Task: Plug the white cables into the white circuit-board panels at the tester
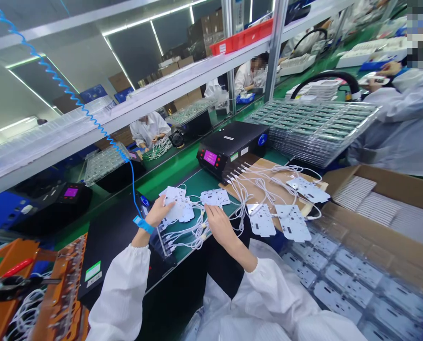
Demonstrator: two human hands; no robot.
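My left hand point(159, 211), with a blue wrist strap point(143, 224) on a coiled blue cord, is closed on a stack of white circuit boards point(176, 204). My right hand point(218, 223) pinches the near edge of another white board point(215, 197) lying on the green mat point(192, 185). White cables point(193, 232) run under and between both hands. More white boards point(292, 222) with cables plugged in lie to the right on a brown sheet, wired to a black tester box point(233, 147) with a pink display.
Stacked clear trays of boards point(314, 125) stand behind the tester. A cardboard box point(378, 199) and clear trays with boards point(342, 284) sit at my right. An orange fixture point(58, 289) is at lower left. Other people in white coats work across the bench and at the right.
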